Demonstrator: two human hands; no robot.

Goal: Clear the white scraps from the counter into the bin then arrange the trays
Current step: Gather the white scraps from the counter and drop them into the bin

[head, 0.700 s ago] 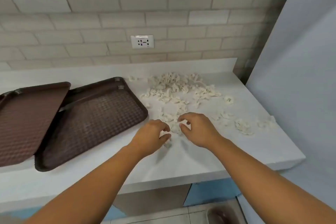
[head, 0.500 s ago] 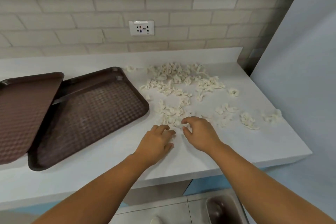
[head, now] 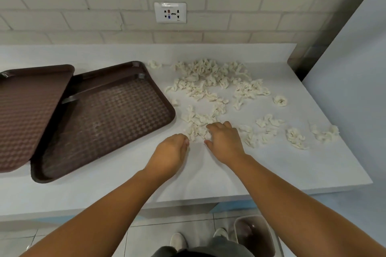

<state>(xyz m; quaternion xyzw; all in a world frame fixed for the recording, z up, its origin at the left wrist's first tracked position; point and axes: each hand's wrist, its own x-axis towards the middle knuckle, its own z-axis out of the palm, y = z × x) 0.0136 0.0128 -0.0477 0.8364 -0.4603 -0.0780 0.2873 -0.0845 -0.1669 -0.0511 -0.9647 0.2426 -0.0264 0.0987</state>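
Note:
White scraps (head: 211,81) lie scattered over the right half of the pale counter (head: 292,169), with smaller clumps (head: 295,137) toward the right edge. My right hand (head: 224,140) rests on the nearest clump (head: 195,123), its fingers curled over the scraps and its thumb spread toward me. My left hand (head: 170,152) sits just left of that clump, fingers curled in at its edge; what is inside the hand is hidden. A brown tray (head: 104,121) lies flat at the left on another tray's rim (head: 108,73). A third tray (head: 27,110) overlaps them at the far left.
A grey bin (head: 257,236) stands on the tiled floor below the counter's right end, beside my shoes (head: 177,242). A brick wall with a socket (head: 170,13) backs the counter. A pale blue panel (head: 355,69) closes the right side.
My left hand's fingers have curled in from lying fairly flat. My right hand has slid forward onto the near clump. My view has tipped down, so the bin shows more.

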